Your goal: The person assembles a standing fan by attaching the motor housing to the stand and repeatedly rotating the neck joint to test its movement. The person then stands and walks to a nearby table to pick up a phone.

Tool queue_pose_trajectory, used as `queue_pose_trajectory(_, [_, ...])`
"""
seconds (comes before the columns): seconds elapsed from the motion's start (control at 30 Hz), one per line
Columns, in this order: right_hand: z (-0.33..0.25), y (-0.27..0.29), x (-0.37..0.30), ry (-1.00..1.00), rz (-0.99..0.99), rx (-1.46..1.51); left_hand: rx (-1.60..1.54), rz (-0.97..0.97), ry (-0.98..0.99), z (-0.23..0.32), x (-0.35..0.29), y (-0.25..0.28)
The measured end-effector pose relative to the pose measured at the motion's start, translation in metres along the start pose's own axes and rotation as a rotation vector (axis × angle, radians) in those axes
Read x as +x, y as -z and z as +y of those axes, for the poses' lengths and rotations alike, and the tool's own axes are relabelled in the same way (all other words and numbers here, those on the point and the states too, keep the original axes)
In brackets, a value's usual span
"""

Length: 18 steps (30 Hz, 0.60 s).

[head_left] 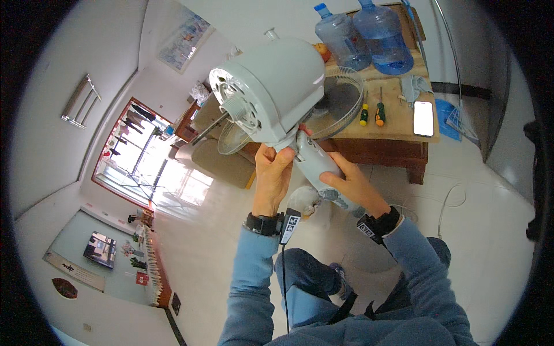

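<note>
A white electric fan body is held up tilted in front of me, its bladeless motor head at the upper left with a bare metal shaft sticking out. My left hand grips the neck just under the motor head, the thumb pressed against it. Lower down, my right hand is wrapped around the grey-white stem near its buttons. Behind the motor, a round wire fan guard lies on the wooden table, partly hidden by the fan body.
Two screwdrivers, a phone with a lit screen and a grey cloth lie on the table. Large blue water bottles stand at its back. A cable trails over the floor at right. A white rounded thing sits below my hands.
</note>
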State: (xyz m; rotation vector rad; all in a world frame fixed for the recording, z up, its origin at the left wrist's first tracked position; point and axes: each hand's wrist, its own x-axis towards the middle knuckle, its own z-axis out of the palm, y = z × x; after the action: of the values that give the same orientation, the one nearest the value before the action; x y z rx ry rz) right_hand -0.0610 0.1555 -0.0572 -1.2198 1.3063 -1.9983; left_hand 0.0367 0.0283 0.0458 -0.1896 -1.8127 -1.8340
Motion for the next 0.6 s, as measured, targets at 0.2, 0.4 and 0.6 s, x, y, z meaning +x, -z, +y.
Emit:
queue_pose_trajectory(0.2, [0.017,-0.001,-0.003,0.049,0.042,-0.049,0.104,-0.037,0.054,0.002,0.001,0.002])
queue_pose_trajectory(0.4, [0.032,-0.011,0.003,0.168,0.214,-0.166,0.191,0.237,-0.085,-0.005,-0.002,-0.01])
queue_pose_trajectory(0.6, [0.032,-0.016,0.0,0.268,0.326,-0.285,0.196,0.225,-0.147,-0.007,0.004,-0.009])
